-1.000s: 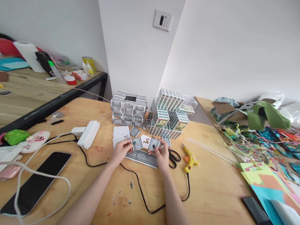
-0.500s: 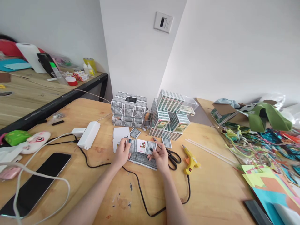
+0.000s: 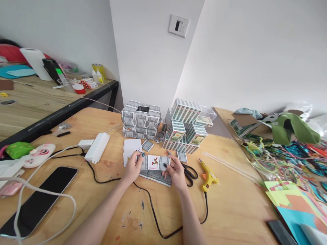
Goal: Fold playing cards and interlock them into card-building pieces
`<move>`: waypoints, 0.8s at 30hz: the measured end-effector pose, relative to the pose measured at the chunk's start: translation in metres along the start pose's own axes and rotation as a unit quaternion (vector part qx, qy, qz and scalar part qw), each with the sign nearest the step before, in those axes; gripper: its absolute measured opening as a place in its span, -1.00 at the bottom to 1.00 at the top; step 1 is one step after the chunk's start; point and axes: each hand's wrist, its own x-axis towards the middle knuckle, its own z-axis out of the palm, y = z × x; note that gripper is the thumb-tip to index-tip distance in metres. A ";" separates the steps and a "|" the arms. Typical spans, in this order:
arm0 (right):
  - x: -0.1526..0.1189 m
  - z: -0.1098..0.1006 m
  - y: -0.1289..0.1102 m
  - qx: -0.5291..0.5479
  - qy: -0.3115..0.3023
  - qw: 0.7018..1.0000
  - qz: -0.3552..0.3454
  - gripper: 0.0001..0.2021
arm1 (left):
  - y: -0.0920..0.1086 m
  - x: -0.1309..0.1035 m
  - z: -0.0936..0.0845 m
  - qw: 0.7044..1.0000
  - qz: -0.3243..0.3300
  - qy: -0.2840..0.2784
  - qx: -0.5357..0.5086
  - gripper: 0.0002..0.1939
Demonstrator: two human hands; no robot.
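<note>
A strip of joined playing cards point(image 3: 154, 162), with a joker face at its middle, is stretched between both hands. My left hand point(image 3: 134, 167) pinches its left end, and my right hand point(image 3: 175, 171) grips the right end between thumb and fingers. Just below it, a patterned card panel point(image 3: 156, 177) lies on the table, partly covered by the strip. A stack of white-faced cards point(image 3: 130, 147) sits beyond my left hand. Loose face-down cards point(image 3: 147, 145) lie near it. Black-handled scissors point(image 3: 190, 173) rest right of my right hand, partly hidden by it.
A built card structure point(image 3: 141, 120) and stacked card boxes point(image 3: 182, 126) stand at the back. A yellow glue gun point(image 3: 209, 177) with a black cord lies right, near clear glue sticks point(image 3: 230, 165). Left are a white power strip point(image 3: 97, 148) and a phone point(image 3: 38, 200). Craft scraps point(image 3: 281, 163) cover the right side.
The strip has tilted slightly, turning its joker face more toward me. My right fingers have shifted a little at its right end. Both hands keep their hold.
</note>
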 end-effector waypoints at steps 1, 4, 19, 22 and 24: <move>0.000 -0.001 0.000 -0.004 -0.002 1.000 0.004 -0.61 | 0.001 0.000 -0.001 1.000 0.009 -0.004 0.013 -0.77; 0.000 -0.002 -0.001 -0.016 -0.008 1.000 0.018 -0.61 | 0.003 -0.001 -0.002 0.998 0.044 -0.015 0.052 -0.77; -0.002 0.013 0.008 0.075 -0.048 0.991 0.097 -0.63 | 0.004 0.000 -0.002 0.995 0.053 -0.008 0.080 -0.75; -0.003 0.016 0.012 0.079 -0.051 0.991 0.096 -0.63 | 0.005 -0.001 -0.001 0.994 0.057 0.009 0.095 -0.78; -0.003 0.018 0.013 0.079 -0.057 0.990 0.102 -0.64 | 0.006 -0.002 -0.001 0.993 0.061 0.007 0.096 -0.78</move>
